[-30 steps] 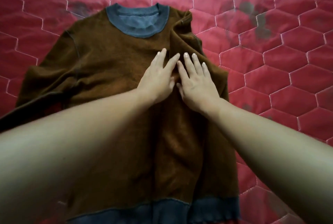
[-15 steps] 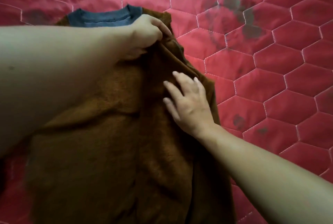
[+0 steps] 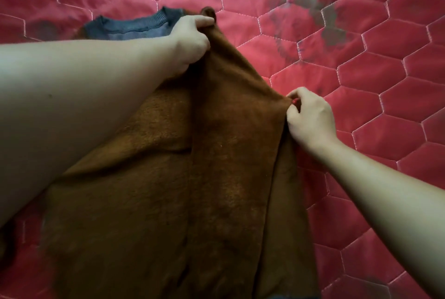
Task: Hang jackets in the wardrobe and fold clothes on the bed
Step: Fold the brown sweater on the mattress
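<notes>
1. A brown fleecy sweatshirt [image 3: 216, 166] with a blue-grey ribbed collar [image 3: 134, 26] is lying spread on the red hexagon-quilted bedcover [image 3: 361, 82], collar pointing to the far side. The cover's edges are falling outside the view.
2. The left hand [image 3: 190, 41] is gripping bunched shoulder cloth just beside the collar, fingers curled.
3. The right hand [image 3: 310, 118] is pinching the sweatshirt's right side edge, thumb against fingertips.
4. Judging: the cloth is looking soft, limp, light and grippy. It is likely sagging between holds, so shoulder and side edge are serving best.
</notes>
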`<state>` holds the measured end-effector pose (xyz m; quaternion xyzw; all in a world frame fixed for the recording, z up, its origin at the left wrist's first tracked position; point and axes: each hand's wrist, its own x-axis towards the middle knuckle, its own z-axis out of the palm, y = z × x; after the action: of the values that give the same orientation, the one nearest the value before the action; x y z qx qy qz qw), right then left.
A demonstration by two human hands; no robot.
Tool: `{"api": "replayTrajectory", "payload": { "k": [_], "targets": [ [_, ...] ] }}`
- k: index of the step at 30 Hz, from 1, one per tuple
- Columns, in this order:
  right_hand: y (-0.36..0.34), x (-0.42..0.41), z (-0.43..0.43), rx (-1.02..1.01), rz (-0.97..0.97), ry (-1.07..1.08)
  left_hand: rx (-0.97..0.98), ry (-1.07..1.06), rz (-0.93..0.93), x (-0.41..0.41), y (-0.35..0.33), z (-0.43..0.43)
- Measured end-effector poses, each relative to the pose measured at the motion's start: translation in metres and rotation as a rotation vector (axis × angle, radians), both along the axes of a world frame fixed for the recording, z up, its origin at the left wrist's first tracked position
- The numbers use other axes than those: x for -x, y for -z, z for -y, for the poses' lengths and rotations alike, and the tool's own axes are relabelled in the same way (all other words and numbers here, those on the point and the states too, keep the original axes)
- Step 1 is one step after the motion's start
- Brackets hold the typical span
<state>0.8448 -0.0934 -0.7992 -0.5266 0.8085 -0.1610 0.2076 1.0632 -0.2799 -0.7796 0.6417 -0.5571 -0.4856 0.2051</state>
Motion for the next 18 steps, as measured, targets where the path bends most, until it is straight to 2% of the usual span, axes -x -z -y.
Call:
{"api": "replayTrajectory", "payload": {
  "k": [2, 3, 5, 7, 9, 10, 12, 14, 16, 18],
  "targets": [
    [-0.006, -0.008, 0.002, 0.021, 0.097, 0.111, 0.171, 0.011, 0.271, 0.0, -0.007, -0.014],
    [-0.011, -0.015, 0.002, 0.111, 0.114, 0.104, 0.26, 0.054, 0.352, -0.002, -0.011, -0.025],
    [-0.02, -0.035, -0.001, 0.28, 0.021, -0.11, 0.504, 0.271, 0.413, -0.012, -0.004, -0.056],
    [-0.017, -0.056, -0.006, 0.211, -0.098, -0.404, 0.69, 0.612, 0.486, -0.034, 0.019, -0.095],
    [-0.003, -0.068, -0.012, -0.027, -0.226, -0.583, 0.622, 0.827, 0.632, -0.059, 0.038, -0.129],
    [0.006, -0.07, -0.013, -0.129, -0.301, -0.619, 0.549, 0.831, 0.694, -0.067, 0.045, -0.141],
    [0.015, -0.068, -0.009, -0.245, -0.399, -0.646, 0.47, 0.701, 0.751, -0.072, 0.049, -0.156],
    [0.011, -0.069, -0.003, -0.354, -0.399, -0.654, 0.417, 0.568, 0.773, -0.067, 0.044, -0.171],
    [-0.001, -0.074, -0.004, -0.378, -0.409, -0.638, 0.394, 0.505, 0.758, -0.067, 0.039, -0.2],
    [-0.011, -0.088, -0.018, -0.277, -0.433, -0.631, 0.39, 0.523, 0.741, -0.078, 0.037, -0.239]
  ]
}}
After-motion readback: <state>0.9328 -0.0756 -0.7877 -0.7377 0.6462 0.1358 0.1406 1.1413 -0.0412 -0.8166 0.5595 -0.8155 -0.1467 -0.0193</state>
